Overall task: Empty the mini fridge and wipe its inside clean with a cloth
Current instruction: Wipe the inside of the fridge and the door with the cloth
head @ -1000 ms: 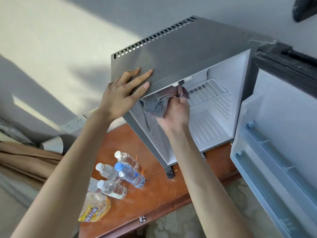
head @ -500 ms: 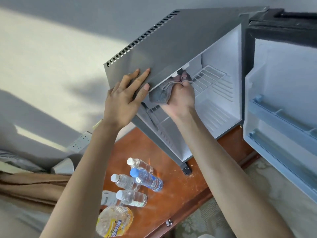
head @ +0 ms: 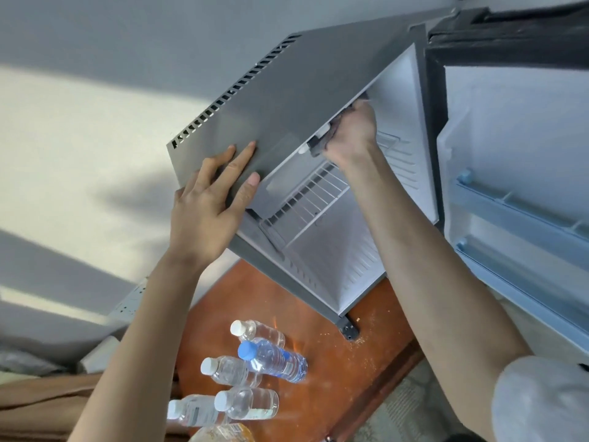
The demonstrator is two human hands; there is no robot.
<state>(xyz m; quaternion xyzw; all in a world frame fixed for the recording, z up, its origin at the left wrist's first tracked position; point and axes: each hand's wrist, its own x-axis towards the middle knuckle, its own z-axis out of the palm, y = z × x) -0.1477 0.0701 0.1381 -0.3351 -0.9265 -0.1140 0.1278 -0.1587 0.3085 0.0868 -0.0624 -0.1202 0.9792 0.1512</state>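
The grey mini fridge (head: 296, 90) stands on a wooden cabinet top (head: 334, 371) with its door (head: 516, 161) swung open to the right. My left hand (head: 208, 207) lies flat on the fridge's top front corner, fingers spread. My right hand (head: 352, 135) is inside the fridge, pressed up against the ceiling near the front edge, and grips a grey cloth (head: 322, 145) of which only a small bunched part shows. A white wire shelf (head: 306, 196) sits inside; the white interior holds nothing else that I can see.
Several water bottles (head: 271, 362) lie and stand on the cabinet top left of the fridge, with a yellow-labelled bottle (head: 223, 435) at the bottom edge. A wall socket (head: 130, 301) is at the left. Door racks (head: 510, 212) jut out on the right.
My right hand has slid the cloth to the right and deeper along the fridge ceiling. My view has dropped lower and closer. The left hand stays on the fridge top.
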